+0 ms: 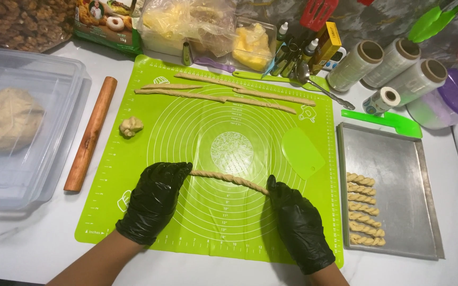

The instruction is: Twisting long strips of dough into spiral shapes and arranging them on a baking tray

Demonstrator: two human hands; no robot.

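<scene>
Both hands, in black gloves, rest on a bright green silicone mat (186,132) printed with rings and rulers, each at one end of a twisted dough rope (229,180) that lies across the near middle of the mat, running from the near left up and then down toward the right. The left hand (155,201) lies palm down with its fingers curled over the rope's left end, pressing on it rather than clenched; the right hand (298,225) pinches the right end between thumb and fingertips. At the far edge of the mat lie several long thin dough strips (223,95), side by side and untwisted, and a small dough lump (131,126) sits near the mat's left edge. A pale green scraper (302,152) lies on the right part of the mat. Just left of the mat a wooden rolling pin (90,133) lies at a slant, and beyond it a clear plastic box (54,159) holds a big dough ball (6,119). To the right of the mat a metal baking tray (393,159) carries a column of six short twisted dough sticks (364,209) along its near left side. Rolls of clear wrap (393,69) stand at the far right.
</scene>
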